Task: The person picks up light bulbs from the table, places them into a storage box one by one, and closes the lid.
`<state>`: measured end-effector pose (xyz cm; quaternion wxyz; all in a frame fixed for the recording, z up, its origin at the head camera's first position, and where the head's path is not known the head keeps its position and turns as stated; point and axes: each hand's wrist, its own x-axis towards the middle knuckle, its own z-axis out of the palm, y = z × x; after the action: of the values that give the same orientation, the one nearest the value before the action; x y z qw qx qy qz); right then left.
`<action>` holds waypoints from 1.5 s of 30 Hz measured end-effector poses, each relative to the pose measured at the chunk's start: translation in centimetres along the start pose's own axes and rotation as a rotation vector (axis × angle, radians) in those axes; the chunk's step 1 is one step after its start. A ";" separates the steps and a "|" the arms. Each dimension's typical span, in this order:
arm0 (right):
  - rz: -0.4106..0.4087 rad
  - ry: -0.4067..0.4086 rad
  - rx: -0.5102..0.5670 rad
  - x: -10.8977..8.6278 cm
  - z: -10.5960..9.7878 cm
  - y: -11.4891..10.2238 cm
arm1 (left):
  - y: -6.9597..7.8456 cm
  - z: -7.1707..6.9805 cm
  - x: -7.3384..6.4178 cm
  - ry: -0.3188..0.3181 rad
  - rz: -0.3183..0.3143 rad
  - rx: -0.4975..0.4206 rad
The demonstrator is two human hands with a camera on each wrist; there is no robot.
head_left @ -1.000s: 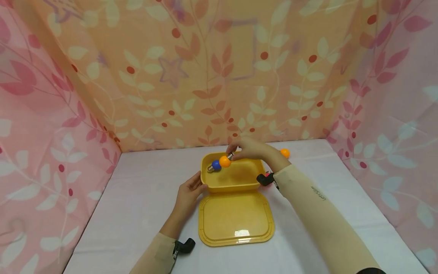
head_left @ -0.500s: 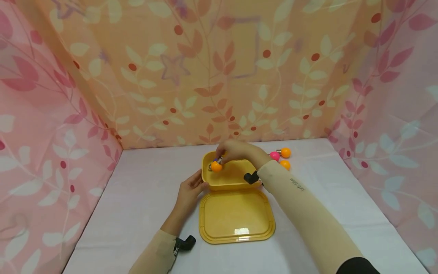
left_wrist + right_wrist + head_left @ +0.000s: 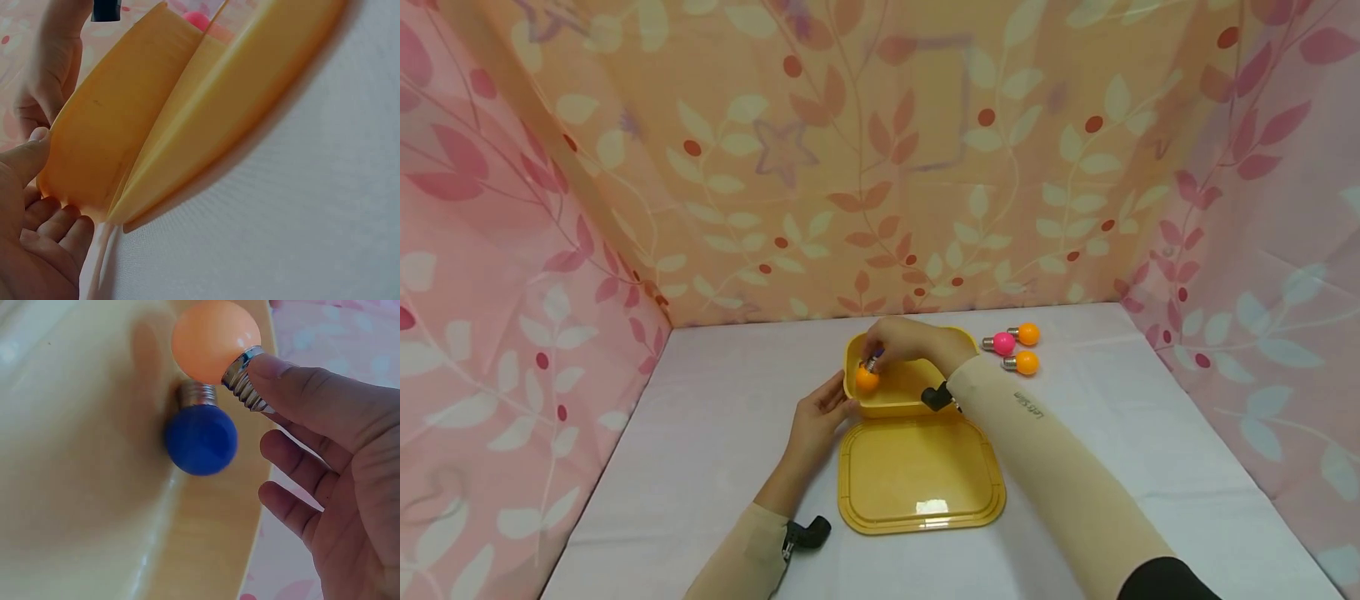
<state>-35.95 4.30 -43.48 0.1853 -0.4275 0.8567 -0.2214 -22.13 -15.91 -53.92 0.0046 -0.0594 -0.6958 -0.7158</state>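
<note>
My right hand (image 3: 901,338) reaches over the left part of a yellow plastic box (image 3: 917,379). Its thumb and forefinger pinch an orange light bulb (image 3: 215,340) by the metal screw base, globe pointing away from the fingers. Below it in the right wrist view, a blue light bulb (image 3: 201,440) lies inside the box near the wall; in the head view the hand mostly hides it. My left hand (image 3: 815,417) holds the box at its left front corner, thumb at the rim and bent fingers against the outer wall (image 3: 106,119).
The yellow lid (image 3: 921,475) lies flat in front of the box. On the white cloth right of the box lie a pink bulb (image 3: 1003,343) and two orange bulbs, one farther back (image 3: 1028,334) and one nearer (image 3: 1026,362). A patterned curtain (image 3: 880,167) stands behind.
My right hand has moved left and lower over the box with the orange bulb, now covering the blue one. The loose bulbs on the right have come into view. My left hand stays put.
</note>
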 end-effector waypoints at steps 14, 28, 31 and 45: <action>0.024 0.006 -0.025 0.6 1.0 0.5 | 0.2 -0.3 0.3 -0.001 0.017 0.002; -0.011 0.135 -0.032 -1.6 -0.6 -0.1 | 0.0 -0.5 0.5 -0.021 0.015 0.010; -0.018 0.186 -0.037 -2.6 -0.9 -0.2 | -0.1 -0.4 0.5 -0.022 0.013 0.016; 0.016 0.356 -0.065 -7.3 -0.6 -0.6 | -0.3 -0.2 0.0 -0.013 -0.001 0.049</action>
<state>-31.69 10.07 -41.68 0.0186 -0.3803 0.8861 -0.2641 -22.17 -16.08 -54.27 0.0012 -0.0638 -0.7133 -0.6979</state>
